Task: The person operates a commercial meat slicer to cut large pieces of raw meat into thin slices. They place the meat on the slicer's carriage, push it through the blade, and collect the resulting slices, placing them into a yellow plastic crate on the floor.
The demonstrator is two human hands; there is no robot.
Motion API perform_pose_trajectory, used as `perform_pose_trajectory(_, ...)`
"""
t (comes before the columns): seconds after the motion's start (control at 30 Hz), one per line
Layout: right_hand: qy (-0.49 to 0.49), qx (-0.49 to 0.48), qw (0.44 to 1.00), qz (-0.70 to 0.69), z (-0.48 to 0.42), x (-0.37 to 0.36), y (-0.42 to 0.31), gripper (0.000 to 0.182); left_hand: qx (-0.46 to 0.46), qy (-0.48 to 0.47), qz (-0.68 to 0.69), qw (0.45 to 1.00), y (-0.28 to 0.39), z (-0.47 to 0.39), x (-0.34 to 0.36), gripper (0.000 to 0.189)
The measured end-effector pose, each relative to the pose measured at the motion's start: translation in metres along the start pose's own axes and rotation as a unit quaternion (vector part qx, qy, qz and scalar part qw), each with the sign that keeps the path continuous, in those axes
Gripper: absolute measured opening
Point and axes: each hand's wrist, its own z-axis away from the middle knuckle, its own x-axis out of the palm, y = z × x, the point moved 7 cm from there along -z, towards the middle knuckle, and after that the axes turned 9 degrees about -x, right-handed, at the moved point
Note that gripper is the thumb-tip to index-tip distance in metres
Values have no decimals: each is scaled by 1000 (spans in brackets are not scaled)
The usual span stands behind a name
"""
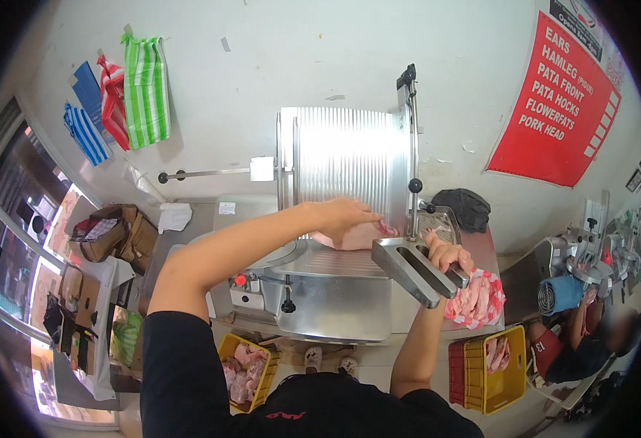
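A metal meat slicer (331,304) stands before me, its ribbed upright plate (345,159) at the back. On its carriage lies a pale piece of raw meat (356,236) with a pinkish edge. My left hand (347,216) rests on top of this piece, palm down, fingers pointing right. To the right, my right hand (447,256) is closed around the end of the slotted metal pusher arm (413,268), beside the meat. Sliced raw meat (476,300) lies on a red-and-white plastic bag at the right. The slicer's blade edge is hard to make out.
Below the table stand a yellow crate (270,378) of bagged meat at left and another yellow crate (506,378) at right. A black bag (461,209) lies behind the sliced meat. Cardboard boxes (101,241) are at left. Another person (583,350) sits at far right near more slicers.
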Motion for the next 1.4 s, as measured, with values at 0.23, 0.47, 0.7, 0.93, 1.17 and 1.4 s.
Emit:
perform_pose_trajectory(0.23, -11, 13, 1000, 6, 4, -4, -1, 51, -99, -63, 127, 985, -6, -58, 22, 51)
perform_pose_trajectory(0.47, -10, -6, 1000, 14, 1, 4, 1, 53, -137, -158, 14, 978, -15, -113, 70, 32)
perform_pose_trajectory(0.7, 23, 7, 998, 60, -2, 16, 3, 52, -160, -152, -5, 975, -17, -105, 49, 33)
perform_pose_trajectory(0.93, 9, -1, 999, 41, 5, 7, 8, 53, -46, -210, 40, 976, -7, -79, 27, 36)
perform_pose_trajectory(1.17, 30, -5, 999, -16, 16, -26, 1, 50, 48, -112, 48, 991, 35, -13, -40, 52)
perform_pose_trajectory(1.4, 97, 7, 988, -121, 12, -50, -12, 49, 229, 55, -90, 968, 75, 57, -44, 53)
